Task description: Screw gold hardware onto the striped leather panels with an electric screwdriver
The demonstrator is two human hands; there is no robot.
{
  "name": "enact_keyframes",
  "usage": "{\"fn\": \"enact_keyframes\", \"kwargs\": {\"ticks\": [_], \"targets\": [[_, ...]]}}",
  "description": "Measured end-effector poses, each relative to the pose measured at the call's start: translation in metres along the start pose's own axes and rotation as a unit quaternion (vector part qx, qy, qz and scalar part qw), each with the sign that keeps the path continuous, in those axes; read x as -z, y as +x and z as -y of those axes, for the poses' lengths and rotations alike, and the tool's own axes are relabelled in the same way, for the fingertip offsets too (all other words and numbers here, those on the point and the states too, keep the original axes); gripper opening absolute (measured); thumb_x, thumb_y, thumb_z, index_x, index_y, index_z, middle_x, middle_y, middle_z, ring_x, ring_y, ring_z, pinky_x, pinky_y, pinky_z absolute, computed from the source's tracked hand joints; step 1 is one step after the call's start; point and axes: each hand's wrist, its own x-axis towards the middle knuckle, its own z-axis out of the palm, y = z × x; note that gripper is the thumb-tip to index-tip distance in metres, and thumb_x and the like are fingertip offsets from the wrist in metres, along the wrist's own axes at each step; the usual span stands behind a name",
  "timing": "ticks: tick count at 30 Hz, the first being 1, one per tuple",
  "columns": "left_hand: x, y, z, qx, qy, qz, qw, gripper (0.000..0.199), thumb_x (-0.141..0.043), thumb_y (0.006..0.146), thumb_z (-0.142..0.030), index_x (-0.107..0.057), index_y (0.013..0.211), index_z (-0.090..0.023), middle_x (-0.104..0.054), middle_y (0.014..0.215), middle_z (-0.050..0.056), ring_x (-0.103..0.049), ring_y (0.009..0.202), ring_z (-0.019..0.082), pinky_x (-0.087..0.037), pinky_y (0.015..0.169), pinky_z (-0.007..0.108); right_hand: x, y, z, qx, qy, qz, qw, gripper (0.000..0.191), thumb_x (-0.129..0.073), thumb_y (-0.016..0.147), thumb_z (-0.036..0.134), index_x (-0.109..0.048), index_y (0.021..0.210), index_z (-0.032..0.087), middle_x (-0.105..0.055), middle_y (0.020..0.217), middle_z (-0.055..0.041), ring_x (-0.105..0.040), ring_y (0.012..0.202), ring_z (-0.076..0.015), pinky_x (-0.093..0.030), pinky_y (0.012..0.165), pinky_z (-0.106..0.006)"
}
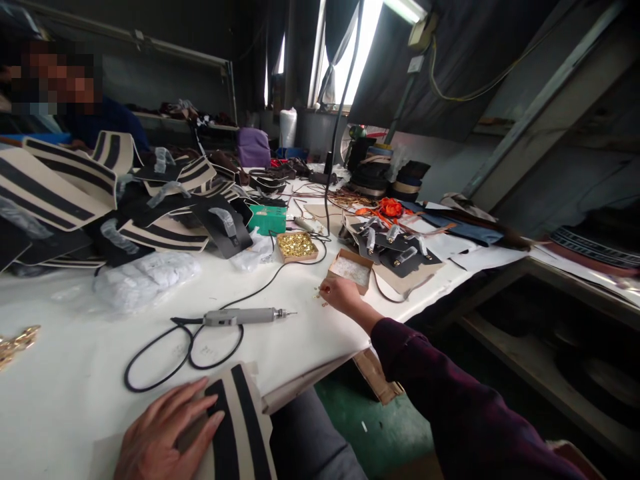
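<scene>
My left hand (167, 433) lies with its fingers spread on a black-and-beige striped panel (237, 420) at the table's front edge. Further right, my right hand (343, 295) reaches down to the tabletop with its fingers pinched together, beside several tiny gold pieces (317, 293). What its fingertips hold is too small to make out. Just behind that hand stands an open cardboard box (350, 268) with clear small items. A box of gold pieces (297, 247) sits to its left. The grey electric screwdriver (240, 317) lies between my hands, its black cord looped.
Striped panels (55, 180) are heaped at the left, near a person in dark blue. A plastic-wrapped bundle (145, 280) and a green box (269, 219) stand before them. Black pieces with wrapped fittings (395, 247) lie at the right. Gold chain (19, 345) rests far left.
</scene>
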Motion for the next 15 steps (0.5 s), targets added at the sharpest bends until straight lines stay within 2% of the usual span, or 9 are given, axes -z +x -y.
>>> {"fn": "enact_keyframes", "kwargs": {"ticks": [10,15], "targets": [[0.002,-0.001,-0.001,-0.006,-0.003,-0.004,1.000,0.032,-0.067,0.091,-0.062,-0.080,0.105,-0.036,-0.077,0.130,-0.002,-0.068,0.121,0.030,-0.053,0.103,0.047,0.003,-0.007,0.000,0.027,0.002,0.011,1.000,0.023,-0.062,0.092,0.022,-0.083,0.096,0.028,-0.082,0.103,-0.0019,-0.072,0.094,-0.0197,-0.043,0.075,-0.024],[0.002,0.000,-0.002,-0.006,-0.004,-0.004,1.000,0.033,-0.067,0.091,-0.063,-0.080,0.105,-0.037,-0.077,0.130,-0.002,-0.068,0.121,0.030,-0.053,0.101,0.047,0.010,-0.008,0.003,0.013,0.004,-0.001,1.000,0.029,-0.056,0.097,0.027,-0.082,0.111,0.027,-0.081,0.111,-0.0044,-0.072,0.099,-0.0216,-0.045,0.077,-0.026]]}}
